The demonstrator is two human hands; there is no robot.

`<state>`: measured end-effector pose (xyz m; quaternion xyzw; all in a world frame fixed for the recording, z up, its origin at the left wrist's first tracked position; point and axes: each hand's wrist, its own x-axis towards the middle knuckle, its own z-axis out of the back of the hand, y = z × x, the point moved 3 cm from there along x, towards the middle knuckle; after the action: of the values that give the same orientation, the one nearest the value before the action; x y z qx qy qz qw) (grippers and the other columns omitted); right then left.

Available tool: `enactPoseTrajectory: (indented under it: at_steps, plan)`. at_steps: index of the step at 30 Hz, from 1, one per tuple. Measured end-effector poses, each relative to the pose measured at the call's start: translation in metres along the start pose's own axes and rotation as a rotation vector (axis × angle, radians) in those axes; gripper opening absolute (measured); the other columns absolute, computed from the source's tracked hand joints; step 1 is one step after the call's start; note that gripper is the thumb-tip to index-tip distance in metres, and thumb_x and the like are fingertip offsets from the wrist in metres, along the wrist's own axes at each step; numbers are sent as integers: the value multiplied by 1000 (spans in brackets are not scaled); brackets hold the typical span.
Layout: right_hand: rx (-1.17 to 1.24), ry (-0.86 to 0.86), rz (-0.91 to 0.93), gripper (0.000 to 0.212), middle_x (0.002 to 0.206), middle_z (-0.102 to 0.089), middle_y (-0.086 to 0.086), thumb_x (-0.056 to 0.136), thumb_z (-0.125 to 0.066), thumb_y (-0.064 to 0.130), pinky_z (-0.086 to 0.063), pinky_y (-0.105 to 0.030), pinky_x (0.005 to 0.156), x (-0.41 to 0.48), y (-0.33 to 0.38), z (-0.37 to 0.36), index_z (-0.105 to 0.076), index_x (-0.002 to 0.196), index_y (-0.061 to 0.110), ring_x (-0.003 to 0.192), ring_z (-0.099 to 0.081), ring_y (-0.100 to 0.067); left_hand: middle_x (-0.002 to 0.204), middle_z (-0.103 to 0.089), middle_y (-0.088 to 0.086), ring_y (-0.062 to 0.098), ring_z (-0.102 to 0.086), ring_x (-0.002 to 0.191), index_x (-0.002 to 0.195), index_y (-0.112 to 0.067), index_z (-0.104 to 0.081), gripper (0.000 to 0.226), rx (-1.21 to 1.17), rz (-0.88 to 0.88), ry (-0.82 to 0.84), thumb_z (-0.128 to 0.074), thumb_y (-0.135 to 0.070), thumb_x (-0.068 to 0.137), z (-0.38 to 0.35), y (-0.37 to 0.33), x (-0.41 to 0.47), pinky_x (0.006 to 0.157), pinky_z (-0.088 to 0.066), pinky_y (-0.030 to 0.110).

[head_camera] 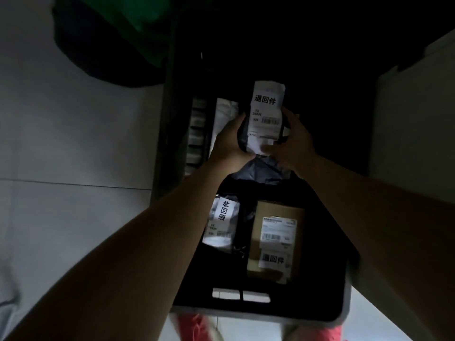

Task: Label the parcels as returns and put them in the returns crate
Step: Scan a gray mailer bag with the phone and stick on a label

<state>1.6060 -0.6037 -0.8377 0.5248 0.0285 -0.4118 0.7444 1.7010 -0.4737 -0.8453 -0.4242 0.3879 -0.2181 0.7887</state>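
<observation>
Through the head camera I am watching both hands holding a dark poly-bag parcel, with its 退回件 returns label facing up, at the twelve o'clock side of the black crate. The left hand is gripping its left edge and the right hand is curling round its right edge. Inside the crate, a labelled bagged parcel is lying at nine o'clock and a labelled cardboard box at three o'clock, near each other.
</observation>
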Motion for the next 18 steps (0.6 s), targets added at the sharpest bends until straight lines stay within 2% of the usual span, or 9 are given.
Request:
enactPoseTrajectory:
  at_steps: [2,4,5,7,9,11,14,18]
  plan:
    - [-21,-25,30,89,141,-48,-5,78,-78,-6,-45,-10,92,7,-18,-6,-29,152,4,117,-40,-5,142,-51,-3,0,-46,125,151,-15,-38,93,70,-27,-1,-83,0,70,-4,13,7,96,-40,4]
    - [-65,-21,38,87,135,-49,0,78,-79,-4,-43,-1,84,9,-19,-7,-33,150,4,117,-43,-7,140,-56,4,7,-51,125,148,-13,-42,91,187,-37,29,-87,-10,69,1,12,9,96,-43,11]
    - [-108,-11,29,84,136,-51,-3,78,-80,-1,-45,-6,88,8,-16,-4,-36,149,5,119,-48,-11,135,-59,8,16,-56,123,145,-13,-45,87,270,-41,43,-87,-16,69,4,6,9,94,-46,18]
    - [-287,-1,20,75,137,-56,-10,79,-80,9,-47,-28,101,1,-4,7,-43,145,9,123,-54,-24,129,-59,13,28,-60,115,141,-15,-49,76,497,-49,49,-83,-25,74,15,-18,1,87,-47,25]
    - [-505,55,44,74,143,-50,-15,82,-77,19,-42,-39,108,-13,21,18,-41,147,9,130,-48,-32,138,-52,13,34,-54,122,146,-16,-43,79,709,-35,38,-80,-33,77,34,-49,-15,92,-49,36]
    - [-636,143,69,78,151,-40,-15,84,-74,28,-39,-44,112,-35,59,32,-36,150,10,137,-40,-35,147,-44,12,36,-47,129,148,-18,-37,88,843,-5,33,-80,-39,75,55,-89,-37,103,-44,45]
    - [-769,228,140,82,158,-30,-10,84,-72,38,-39,-47,111,-78,129,55,-32,153,17,140,-34,-35,150,-40,9,35,-42,134,148,-23,-36,94,921,6,18,-83,-44,70,89,-156,-74,111,-35,46]
    - [-821,227,178,74,156,-33,-3,86,-68,38,-41,-45,108,-137,238,101,-34,150,23,138,-37,-31,142,-46,6,31,-46,129,143,-23,-43,79,1037,2,-2,-77,-44,75,142,-254,-132,105,-37,42]
